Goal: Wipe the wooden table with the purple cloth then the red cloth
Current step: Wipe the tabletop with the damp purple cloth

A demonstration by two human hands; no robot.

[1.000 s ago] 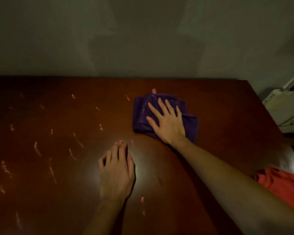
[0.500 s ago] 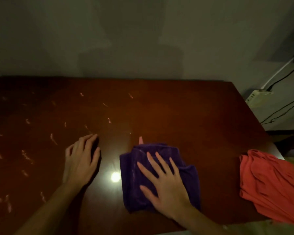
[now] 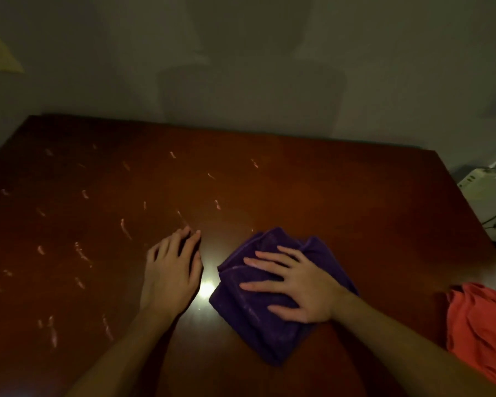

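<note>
The right hand (image 3: 304,290) presses flat, fingers (image 3: 265,263) spread straight, on the folded purple cloth (image 3: 269,319) at the tabletop's (image 3: 341,202) centre. The left hand (image 3: 171,270) rests flat at nine o'clock of it — holding nothing. The red cloth (image 3: 481,328) lies at three o'clock.

One head-worn camera looks forward and down from the near edge of the table (image 3: 327,181), close above both forearms, facing the wall (image 3: 384,67) behind.
</note>
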